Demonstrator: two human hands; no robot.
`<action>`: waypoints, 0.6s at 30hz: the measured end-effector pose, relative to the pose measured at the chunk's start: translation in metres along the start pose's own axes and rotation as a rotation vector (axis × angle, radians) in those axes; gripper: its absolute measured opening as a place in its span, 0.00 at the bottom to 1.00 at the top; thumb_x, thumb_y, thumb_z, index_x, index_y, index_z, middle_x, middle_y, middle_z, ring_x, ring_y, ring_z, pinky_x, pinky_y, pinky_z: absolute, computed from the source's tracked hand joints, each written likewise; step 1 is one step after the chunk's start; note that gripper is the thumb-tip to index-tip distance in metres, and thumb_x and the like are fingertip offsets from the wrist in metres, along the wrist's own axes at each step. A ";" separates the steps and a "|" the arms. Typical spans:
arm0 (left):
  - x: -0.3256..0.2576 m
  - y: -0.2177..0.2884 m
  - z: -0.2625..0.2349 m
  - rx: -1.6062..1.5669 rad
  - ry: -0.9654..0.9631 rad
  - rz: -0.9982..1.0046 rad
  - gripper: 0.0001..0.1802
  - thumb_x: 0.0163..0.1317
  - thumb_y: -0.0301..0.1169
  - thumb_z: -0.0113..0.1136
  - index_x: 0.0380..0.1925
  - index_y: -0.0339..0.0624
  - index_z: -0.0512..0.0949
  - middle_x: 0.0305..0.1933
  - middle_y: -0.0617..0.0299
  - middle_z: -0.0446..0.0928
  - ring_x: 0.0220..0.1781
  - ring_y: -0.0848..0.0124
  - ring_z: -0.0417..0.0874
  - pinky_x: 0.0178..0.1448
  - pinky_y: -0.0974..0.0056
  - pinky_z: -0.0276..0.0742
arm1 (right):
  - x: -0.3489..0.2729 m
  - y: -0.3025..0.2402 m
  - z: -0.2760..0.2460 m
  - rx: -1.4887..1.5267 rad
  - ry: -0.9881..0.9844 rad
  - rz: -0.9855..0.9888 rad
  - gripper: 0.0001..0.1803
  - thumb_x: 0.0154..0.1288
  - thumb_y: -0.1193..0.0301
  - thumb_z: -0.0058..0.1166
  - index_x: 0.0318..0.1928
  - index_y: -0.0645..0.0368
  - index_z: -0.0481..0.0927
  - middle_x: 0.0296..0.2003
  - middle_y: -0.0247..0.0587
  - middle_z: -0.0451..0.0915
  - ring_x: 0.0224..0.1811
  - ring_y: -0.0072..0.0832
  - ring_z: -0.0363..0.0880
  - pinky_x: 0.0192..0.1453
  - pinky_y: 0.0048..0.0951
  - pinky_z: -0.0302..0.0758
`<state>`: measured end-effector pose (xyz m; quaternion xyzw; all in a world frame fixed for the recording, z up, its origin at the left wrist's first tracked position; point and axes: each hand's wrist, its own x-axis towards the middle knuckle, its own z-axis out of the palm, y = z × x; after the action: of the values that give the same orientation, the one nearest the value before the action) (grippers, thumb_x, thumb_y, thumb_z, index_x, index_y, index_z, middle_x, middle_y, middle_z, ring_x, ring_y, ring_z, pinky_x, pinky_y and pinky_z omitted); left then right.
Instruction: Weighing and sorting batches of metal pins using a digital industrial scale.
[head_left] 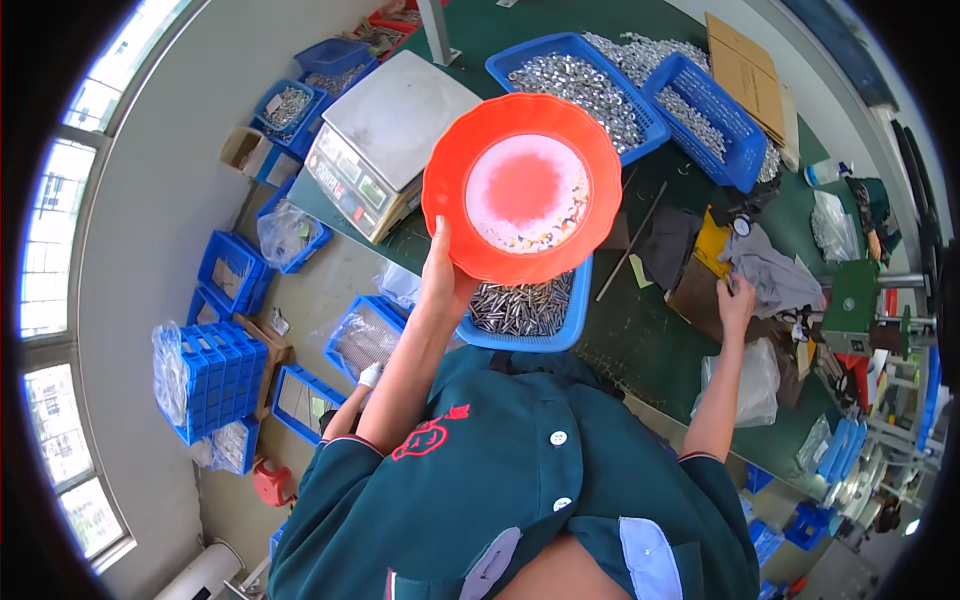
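Note:
My left hand (446, 283) grips a red plate (440, 190) with a wavy rim, the thumb on the near left edge and the other fingers hidden beneath. Inside it, a pale worn ring surrounds a red middle. The plate is raised above a blue basket (520, 341) of small metal pins (525, 305), hiding its far part. My right hand (737, 300) is over the table at the right, fingers curled beside a grey cloth (775, 275) and below a yellow cloth (712, 243). What those fingers hold, if anything, cannot be made out.
A weighing scale (395, 125) stands left of the plate. Blue baskets (640, 140) of shiny metal parts and cardboard (745, 75) are at the back. A green vise-like device (850, 305) is at right. Another person's gloved hand (371, 375) shows beyond my left forearm, near floor crates (225, 365).

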<state>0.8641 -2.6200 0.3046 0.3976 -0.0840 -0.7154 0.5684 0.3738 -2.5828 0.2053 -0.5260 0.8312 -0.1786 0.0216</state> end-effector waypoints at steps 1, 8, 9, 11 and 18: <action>0.008 0.007 -0.005 -0.014 0.003 0.037 0.30 0.66 0.51 0.39 0.60 0.42 0.58 0.61 0.59 0.64 0.61 0.64 0.66 0.63 0.56 0.62 | -0.013 -0.019 0.002 0.086 -0.010 0.046 0.20 0.50 0.64 0.58 0.44 0.59 0.76 0.46 0.46 0.71 0.44 0.37 0.73 0.49 0.34 0.71; 0.093 0.087 -0.011 0.110 0.191 0.299 0.22 0.67 0.43 0.35 0.55 0.43 0.59 0.55 0.48 0.65 0.54 0.53 0.71 0.52 0.43 0.74 | -0.063 -0.061 0.006 0.259 0.009 -0.030 0.15 0.53 0.70 0.56 0.42 0.59 0.75 0.46 0.43 0.70 0.27 0.27 0.76 0.41 0.30 0.73; 0.108 0.096 -0.020 0.117 0.233 0.309 0.21 0.67 0.42 0.35 0.56 0.45 0.57 0.56 0.47 0.63 0.54 0.52 0.71 0.51 0.43 0.75 | -0.067 -0.061 0.007 0.278 0.006 -0.042 0.14 0.53 0.70 0.56 0.42 0.59 0.75 0.46 0.43 0.70 0.26 0.27 0.77 0.41 0.30 0.73; 0.134 0.111 -0.029 0.123 0.210 0.317 0.21 0.67 0.42 0.34 0.58 0.47 0.55 0.57 0.48 0.63 0.54 0.51 0.71 0.51 0.42 0.74 | -0.074 -0.061 0.006 0.280 0.016 -0.034 0.14 0.53 0.71 0.56 0.42 0.60 0.75 0.46 0.43 0.70 0.26 0.27 0.77 0.40 0.29 0.73; 0.177 0.143 -0.038 0.110 0.333 0.182 0.23 0.67 0.42 0.33 0.60 0.45 0.56 0.59 0.51 0.61 0.58 0.50 0.68 0.51 0.42 0.74 | -0.093 -0.055 0.001 0.274 -0.011 0.030 0.13 0.53 0.72 0.56 0.41 0.61 0.76 0.43 0.41 0.71 0.27 0.28 0.77 0.39 0.29 0.73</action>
<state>0.9890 -2.8114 0.2771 0.5317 -0.0632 -0.5797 0.6143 0.4632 -2.5219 0.2078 -0.5067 0.8066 -0.2872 0.1003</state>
